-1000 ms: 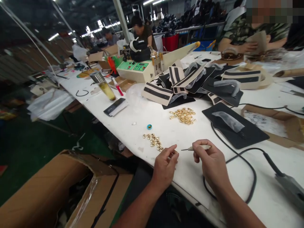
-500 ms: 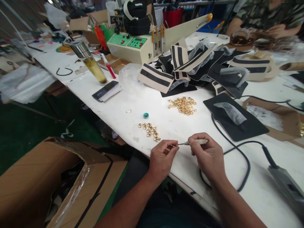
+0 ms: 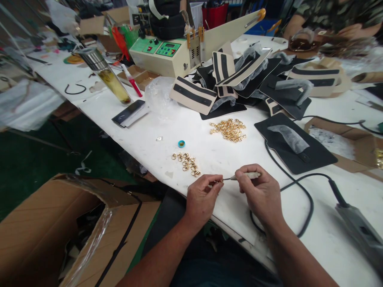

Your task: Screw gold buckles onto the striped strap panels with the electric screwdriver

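Note:
My left hand (image 3: 202, 196) pinches a small gold buckle (image 3: 220, 181) at the near edge of the white table (image 3: 209, 155). Closed round a thin pale-handled tool (image 3: 247, 175), my right hand (image 3: 259, 191) holds its metal tip against the buckle. Just left of my left hand lies a small row of gold buckles (image 3: 186, 162). A bigger heap of gold buckles (image 3: 229, 130) rests farther back, in the middle of the table. A little blue ring (image 3: 181, 143) sits between the two groups.
Black and beige leather pieces (image 3: 239, 79) are piled behind the heap, by a cream machine (image 3: 167, 54). A black cable (image 3: 302, 191) loops right of my hand to a grey device (image 3: 359, 231). A bottle (image 3: 110, 77) and phone (image 3: 128, 113) stand left. An open carton (image 3: 60, 231) sits below. Another person's arms (image 3: 329, 24) work at the far right.
The view has tilted down and nearer. My hands have come together, so the tool tip now meets the buckle that my left hand pinches.

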A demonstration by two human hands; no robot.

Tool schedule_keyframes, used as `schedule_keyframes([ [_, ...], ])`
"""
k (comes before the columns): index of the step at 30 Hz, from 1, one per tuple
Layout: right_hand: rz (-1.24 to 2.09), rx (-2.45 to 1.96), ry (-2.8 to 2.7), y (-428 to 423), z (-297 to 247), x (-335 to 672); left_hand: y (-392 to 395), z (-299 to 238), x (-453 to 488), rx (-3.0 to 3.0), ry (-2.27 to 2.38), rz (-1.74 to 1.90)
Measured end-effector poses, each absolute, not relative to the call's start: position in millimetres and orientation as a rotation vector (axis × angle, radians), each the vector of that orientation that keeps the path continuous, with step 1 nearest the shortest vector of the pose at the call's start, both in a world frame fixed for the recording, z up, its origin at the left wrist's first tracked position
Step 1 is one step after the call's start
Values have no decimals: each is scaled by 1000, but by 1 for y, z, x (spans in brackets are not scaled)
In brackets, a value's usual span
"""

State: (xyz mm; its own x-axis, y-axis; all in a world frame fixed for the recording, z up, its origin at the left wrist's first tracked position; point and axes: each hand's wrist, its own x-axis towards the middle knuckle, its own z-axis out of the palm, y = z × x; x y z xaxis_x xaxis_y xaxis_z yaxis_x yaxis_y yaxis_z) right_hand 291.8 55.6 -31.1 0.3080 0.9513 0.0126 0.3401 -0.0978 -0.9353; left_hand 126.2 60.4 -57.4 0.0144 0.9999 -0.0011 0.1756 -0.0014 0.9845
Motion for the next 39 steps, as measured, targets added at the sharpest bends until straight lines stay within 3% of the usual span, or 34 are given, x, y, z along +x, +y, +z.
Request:
schedule_keyframes([
  [20,776,-1630,-1278,58,-26,291,59,-60,128,1177,1378,1094],
  [27,1001,-1546,-1221,56,-25,294,53,-52,127,1185,1402,1061],
  [39,1160,-1200,-635,62,-31,303,57,-59,76,2306,1544,1101],
])
